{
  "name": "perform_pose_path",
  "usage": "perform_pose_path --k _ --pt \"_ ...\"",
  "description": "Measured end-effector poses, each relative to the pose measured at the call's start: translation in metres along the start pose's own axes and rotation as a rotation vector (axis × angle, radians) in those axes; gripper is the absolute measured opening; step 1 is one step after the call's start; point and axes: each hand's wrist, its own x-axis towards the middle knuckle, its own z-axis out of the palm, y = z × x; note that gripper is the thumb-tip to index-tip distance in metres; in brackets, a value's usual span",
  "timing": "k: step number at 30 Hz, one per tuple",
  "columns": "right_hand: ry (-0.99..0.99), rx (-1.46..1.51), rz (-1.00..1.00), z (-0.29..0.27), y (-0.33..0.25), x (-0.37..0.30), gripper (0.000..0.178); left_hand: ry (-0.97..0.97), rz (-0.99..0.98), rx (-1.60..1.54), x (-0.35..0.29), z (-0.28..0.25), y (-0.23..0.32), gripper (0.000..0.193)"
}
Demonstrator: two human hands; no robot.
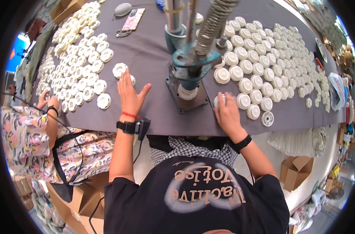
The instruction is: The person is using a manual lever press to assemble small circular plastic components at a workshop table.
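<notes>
My left hand (131, 93) lies on the table left of a green hand press (185, 78), its fingers stretched and thumb spread. Its fingertips reach the edge of a white notched plastic ring (119, 70); another white piece (132, 80) shows partly beside the fingers. Right of the press, my right hand (229, 114) has its fingers curled over a white round cap (216, 102), most of which they cover. Under the ram of the press sits a white round part (187, 93) on the metal base plate (191, 104).
Many notched rings (82, 72) spread across the left, and many round caps (259, 70) on the right. A phone (133, 19) and a grey oval object (123, 9) lie at the back. A co-worker's hand (52, 103) is at far left. A cardboard box (296, 171) stands below right.
</notes>
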Motion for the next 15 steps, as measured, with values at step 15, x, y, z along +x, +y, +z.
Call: perform_pose_path --k 15 --pt "0.195 1.148 0.474 0.025 -0.052 0.050 0.049 -0.375 0.121 -0.415 -0.041 0.023 0.131 0.092"
